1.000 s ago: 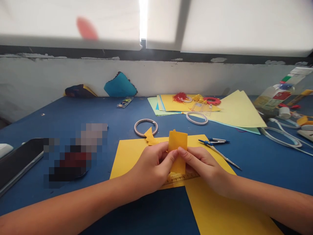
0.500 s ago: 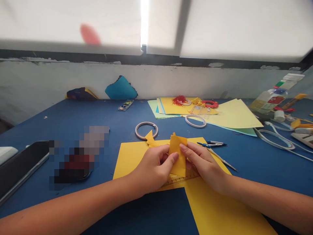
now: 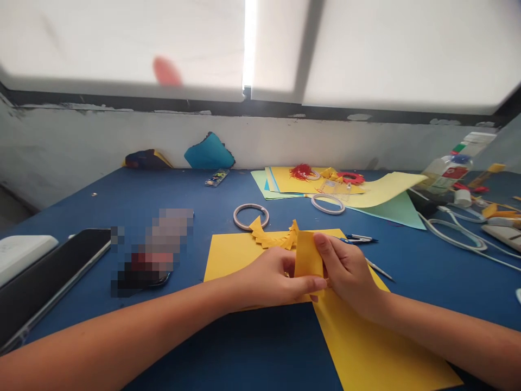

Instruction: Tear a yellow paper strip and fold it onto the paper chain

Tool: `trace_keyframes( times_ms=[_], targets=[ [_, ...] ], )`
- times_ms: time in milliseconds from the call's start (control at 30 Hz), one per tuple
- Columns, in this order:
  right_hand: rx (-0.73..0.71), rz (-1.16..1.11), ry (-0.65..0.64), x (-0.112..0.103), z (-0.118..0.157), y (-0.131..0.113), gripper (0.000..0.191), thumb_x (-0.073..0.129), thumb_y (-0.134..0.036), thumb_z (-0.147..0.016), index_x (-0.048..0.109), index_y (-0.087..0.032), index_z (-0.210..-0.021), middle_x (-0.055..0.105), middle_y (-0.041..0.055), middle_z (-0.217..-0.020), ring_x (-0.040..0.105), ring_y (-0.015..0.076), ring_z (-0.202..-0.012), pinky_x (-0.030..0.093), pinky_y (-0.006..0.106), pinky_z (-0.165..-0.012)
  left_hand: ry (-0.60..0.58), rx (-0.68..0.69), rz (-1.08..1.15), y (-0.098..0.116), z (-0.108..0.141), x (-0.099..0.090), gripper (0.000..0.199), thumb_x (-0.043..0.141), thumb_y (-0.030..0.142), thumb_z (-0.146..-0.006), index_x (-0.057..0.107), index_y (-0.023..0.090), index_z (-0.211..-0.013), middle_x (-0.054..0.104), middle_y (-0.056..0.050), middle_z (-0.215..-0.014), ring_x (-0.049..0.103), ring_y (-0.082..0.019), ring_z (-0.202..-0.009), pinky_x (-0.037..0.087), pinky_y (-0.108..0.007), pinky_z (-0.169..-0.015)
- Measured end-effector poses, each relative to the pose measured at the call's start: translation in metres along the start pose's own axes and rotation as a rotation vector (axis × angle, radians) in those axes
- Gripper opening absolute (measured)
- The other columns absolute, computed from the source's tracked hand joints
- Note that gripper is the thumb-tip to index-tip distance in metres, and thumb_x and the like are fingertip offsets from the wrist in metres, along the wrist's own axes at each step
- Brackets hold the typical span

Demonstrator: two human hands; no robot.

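Observation:
A small yellow paper piece [image 3: 309,255] is held upright between both hands, above a large yellow sheet [image 3: 378,342]. My left hand [image 3: 280,277] grips its lower part, the thumb lying across the bottom edge. At its upper right side, my right hand [image 3: 345,271] pinches it with the thumb on the near face. Just behind the hands, a curved row of folded yellow pieces [image 3: 274,239] rests on the sheet. Some fingertips are hidden behind the paper.
Two tape rings [image 3: 251,217] lie behind the sheet. Blue compasses [image 3: 360,239] are right of my right hand. Coloured sheets [image 3: 391,190], a bottle [image 3: 448,171] and white cables [image 3: 456,236] stand or lie farther right. A phone [image 3: 61,282] is at the left.
The paper piece has turned and shifted slightly right with both hands. My left thumb has moved down to its bottom edge. The folded row shows more fully, and the view has shifted.

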State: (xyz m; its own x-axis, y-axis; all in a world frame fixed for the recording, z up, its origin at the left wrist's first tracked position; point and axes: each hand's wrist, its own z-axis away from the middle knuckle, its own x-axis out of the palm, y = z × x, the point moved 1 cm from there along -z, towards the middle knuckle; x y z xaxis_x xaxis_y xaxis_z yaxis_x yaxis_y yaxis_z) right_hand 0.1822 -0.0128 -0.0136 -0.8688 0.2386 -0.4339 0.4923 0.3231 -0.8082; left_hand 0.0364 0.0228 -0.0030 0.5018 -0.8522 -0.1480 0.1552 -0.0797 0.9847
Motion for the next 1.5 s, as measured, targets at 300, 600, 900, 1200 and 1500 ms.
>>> trace_keyframes(
  times_ms=[300, 600, 900, 1200, 1500],
  targets=[
    [-0.148, 0.106, -0.114, -0.001, -0.003, 0.002, 0.042, 0.04, -0.045, -0.088, 0.041, -0.02, -0.055, 0.042, -0.0032, -0.046, 0.036, 0.0084, -0.039, 0.03, 0.022, -0.039, 0.036, -0.109, 0.044, 0.001, 0.0, -0.004, 0.017, 0.05, 0.025, -0.076, 0.056, 0.014, -0.064, 0.058, 0.001, -0.058, 0.054, -0.009, -0.054, 0.043, -0.02, -0.056],
    [0.1, -0.071, -0.055, -0.004, -0.001, 0.003, 0.059, 0.03, -0.057, -0.088, 0.035, -0.021, -0.041, 0.033, -0.0027, -0.037, 0.031, 0.0083, -0.034, 0.025, 0.024, -0.036, 0.097, -0.174, 0.035, 0.007, -0.001, -0.004, 0.012, 0.051, 0.026, -0.075, 0.05, 0.015, -0.069, 0.047, 0.005, -0.053, 0.043, -0.007, -0.048, 0.034, -0.019, -0.049],
    [-0.338, 0.253, 0.093, -0.001, -0.007, 0.006, 0.01, 0.049, -0.024, -0.086, 0.055, -0.018, -0.091, 0.065, 0.0028, -0.076, 0.059, 0.0125, -0.062, 0.048, 0.022, -0.055, 0.095, -0.076, 0.071, 0.004, -0.001, -0.004, 0.035, 0.043, 0.043, -0.084, 0.04, 0.017, -0.061, 0.04, 0.007, -0.048, 0.037, -0.006, -0.044, 0.032, -0.019, -0.045],
    [-0.306, 0.31, 0.249, -0.002, -0.005, 0.009, 0.013, 0.054, -0.025, -0.084, 0.052, -0.02, -0.096, 0.067, 0.0027, -0.079, 0.064, 0.013, -0.061, 0.051, 0.021, -0.05, 0.24, -0.083, 0.202, -0.001, -0.003, -0.004, 0.03, 0.048, 0.043, -0.082, 0.048, 0.015, -0.072, 0.051, 0.004, -0.05, 0.047, -0.007, -0.042, 0.034, -0.018, -0.042],
    [-0.512, 0.179, 0.196, -0.003, -0.009, 0.002, 0.015, 0.052, -0.008, -0.082, 0.054, -0.019, -0.092, 0.06, 0.0015, -0.074, 0.058, 0.0108, -0.064, 0.051, 0.022, -0.055, 0.37, -0.07, 0.213, 0.001, -0.005, -0.006, 0.026, 0.052, 0.036, -0.081, 0.056, 0.011, -0.077, 0.066, -0.006, -0.069, 0.06, -0.011, -0.053, 0.04, -0.017, -0.043]
  ],
)
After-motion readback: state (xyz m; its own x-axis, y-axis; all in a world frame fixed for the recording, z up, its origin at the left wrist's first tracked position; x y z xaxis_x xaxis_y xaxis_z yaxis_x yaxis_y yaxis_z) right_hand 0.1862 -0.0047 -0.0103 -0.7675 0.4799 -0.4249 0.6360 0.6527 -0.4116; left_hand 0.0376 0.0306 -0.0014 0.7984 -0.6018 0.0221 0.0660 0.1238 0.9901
